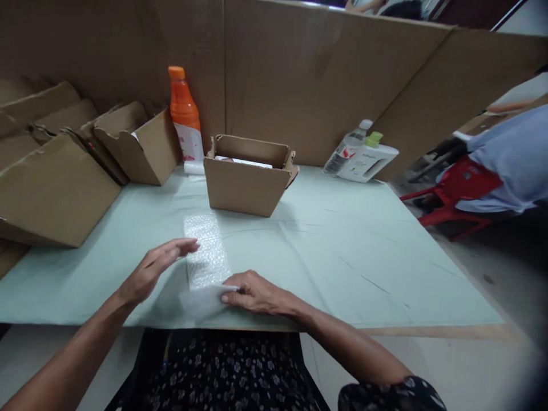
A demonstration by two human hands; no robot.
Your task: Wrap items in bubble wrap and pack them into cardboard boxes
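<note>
A strip of clear bubble wrap [208, 245] lies lengthwise on the pale green table covering in front of me. Its near end is lifted and folded, and looks smeared by motion. My right hand [250, 291] pinches that near end at its right corner between thumb and fingers. Just left of the strip, my left hand [165, 260] hovers with fingers stretched out and nothing in them. Beyond the strip stands a small open cardboard box [244, 185] with something white and flat inside.
Several cardboard boxes [55, 188] stand at the left. An orange bottle [186, 120], a clear bottle [346, 148] and a white jug [370, 162] are by the cardboard partition [308, 80]. A red chair [462, 188] with a seated person is at the right.
</note>
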